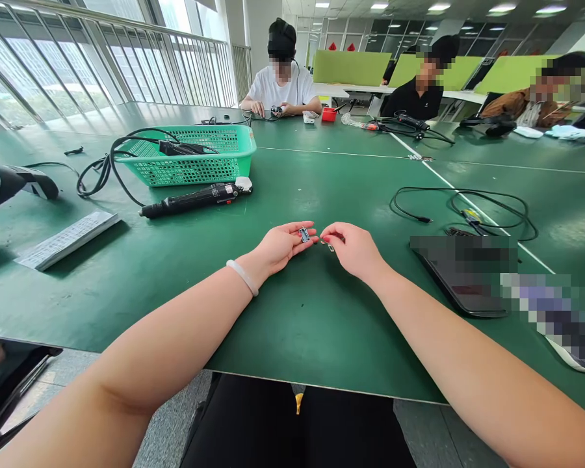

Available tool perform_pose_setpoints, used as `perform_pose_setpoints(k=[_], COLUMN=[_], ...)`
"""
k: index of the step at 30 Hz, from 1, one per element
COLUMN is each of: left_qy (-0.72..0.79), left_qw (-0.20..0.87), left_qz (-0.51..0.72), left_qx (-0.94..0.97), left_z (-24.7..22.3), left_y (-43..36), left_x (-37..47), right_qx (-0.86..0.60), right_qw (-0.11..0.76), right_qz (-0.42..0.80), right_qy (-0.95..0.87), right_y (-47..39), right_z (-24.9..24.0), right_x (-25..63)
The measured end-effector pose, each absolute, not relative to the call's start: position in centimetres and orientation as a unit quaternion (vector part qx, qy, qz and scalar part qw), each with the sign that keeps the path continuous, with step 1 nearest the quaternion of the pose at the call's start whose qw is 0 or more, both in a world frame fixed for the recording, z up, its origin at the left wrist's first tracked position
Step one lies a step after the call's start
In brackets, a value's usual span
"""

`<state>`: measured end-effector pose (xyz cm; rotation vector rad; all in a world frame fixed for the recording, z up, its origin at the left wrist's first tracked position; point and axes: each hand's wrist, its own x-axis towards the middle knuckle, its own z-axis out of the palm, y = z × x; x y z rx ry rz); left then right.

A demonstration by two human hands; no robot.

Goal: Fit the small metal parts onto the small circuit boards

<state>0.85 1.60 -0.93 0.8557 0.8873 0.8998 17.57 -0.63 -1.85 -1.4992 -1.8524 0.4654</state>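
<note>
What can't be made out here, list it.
Head view:
- Markings on the small board on the left hand: too small.
- Whether the right hand pinches anything: too small to tell.
- Black device: partly cut off by the left edge.
- Black tray: top partly hidden by pixel blocks.

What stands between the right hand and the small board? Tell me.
Only fingertips of the left hand, which holds the small board, lie between board and right hand; nothing else visible blocks the way.

On my feed I see a smooth white bangle (244,277) around the left wrist (257,266), bare arms (190,322) and black trousers (248,426).
</note>
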Motion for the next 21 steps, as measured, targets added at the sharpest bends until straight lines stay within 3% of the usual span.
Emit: perform_pose_setpoints(k=[9,21], left_qy=[0.355,0.33], left_qw=[0.749,0.734], left_qz=[0.374,0.385], left_qx=[0.415,0.452], left_z=[-1.0,-1.1], left_y=[1.1,0.9], left_x=[1.2,1.4], right_qx=[-0.56,-0.546], right_qw=[0.462,0.528], right_qz=[0.398,0.464], right_qy=[-0.56,-0.456], right_y=[-1.0,-1.2], right_z=[-1.6,-1.8], right_x=[16.4,15.6])
